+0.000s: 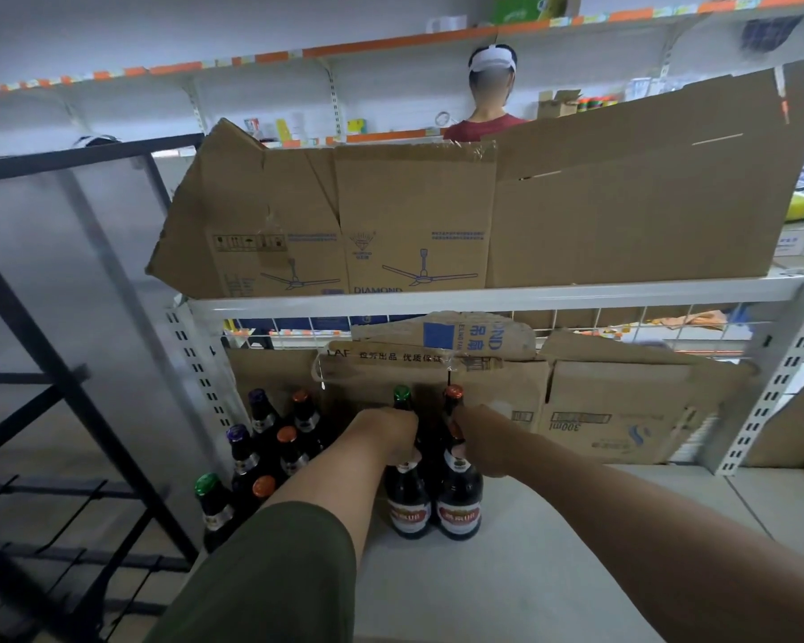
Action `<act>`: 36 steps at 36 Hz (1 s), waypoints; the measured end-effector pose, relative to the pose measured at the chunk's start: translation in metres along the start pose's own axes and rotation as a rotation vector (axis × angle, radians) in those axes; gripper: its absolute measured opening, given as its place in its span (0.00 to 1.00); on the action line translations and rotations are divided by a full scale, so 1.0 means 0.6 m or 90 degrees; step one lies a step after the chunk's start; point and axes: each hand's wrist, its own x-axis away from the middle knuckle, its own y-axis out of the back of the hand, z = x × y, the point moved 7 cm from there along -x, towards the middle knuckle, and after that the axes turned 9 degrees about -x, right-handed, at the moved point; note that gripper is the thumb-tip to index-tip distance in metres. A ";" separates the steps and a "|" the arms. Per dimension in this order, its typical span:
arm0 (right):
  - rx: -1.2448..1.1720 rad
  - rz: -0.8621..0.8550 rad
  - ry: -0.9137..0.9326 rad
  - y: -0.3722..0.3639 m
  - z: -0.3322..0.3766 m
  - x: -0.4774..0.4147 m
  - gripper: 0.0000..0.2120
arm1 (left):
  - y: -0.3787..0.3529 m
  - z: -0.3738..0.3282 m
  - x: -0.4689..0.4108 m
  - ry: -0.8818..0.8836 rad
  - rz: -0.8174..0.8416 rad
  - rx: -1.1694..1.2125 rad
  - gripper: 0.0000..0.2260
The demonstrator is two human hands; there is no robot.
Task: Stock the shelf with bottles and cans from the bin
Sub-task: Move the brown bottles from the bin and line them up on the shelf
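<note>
Low in the middle of the frame, the left hand [386, 433] is closed round the neck of a green-capped bottle [408, 501], and the right hand [488, 438] is closed round the neck of an orange-capped bottle [459, 503]; the two dark bottles stand upright, touching side by side, on the pale shelf board [544, 549]; the backs of the hands hide the fingers themselves; to the lower left six more bottles [270, 438] stand close together on the same board, partly covered by the left forearm and its olive sleeve [275, 573]; torn flattened cardboard [623, 410] leans just behind the held pair and closes off the back of the shelf; above it runs a white rail [483, 297] with a larger cardboard sheet [576, 201] standing on it; a black metal frame [66, 364] fills the left edge; at upper centre, beyond the cardboard, a person in a red top [483, 125] stands before wall shelves [298, 53] with orange strips.
</note>
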 end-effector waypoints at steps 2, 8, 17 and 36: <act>-0.002 0.000 0.002 0.001 0.001 0.000 0.16 | 0.000 0.000 -0.001 0.000 -0.002 0.000 0.15; 0.011 -0.004 -0.005 0.000 0.001 0.000 0.16 | -0.005 0.003 -0.006 0.004 -0.002 -0.011 0.17; 0.007 -0.002 0.003 0.002 0.004 0.003 0.17 | -0.006 0.003 -0.006 0.008 0.000 0.001 0.19; -0.065 0.046 -0.002 0.002 0.001 0.018 0.20 | 0.004 -0.004 0.012 0.014 0.016 -0.001 0.19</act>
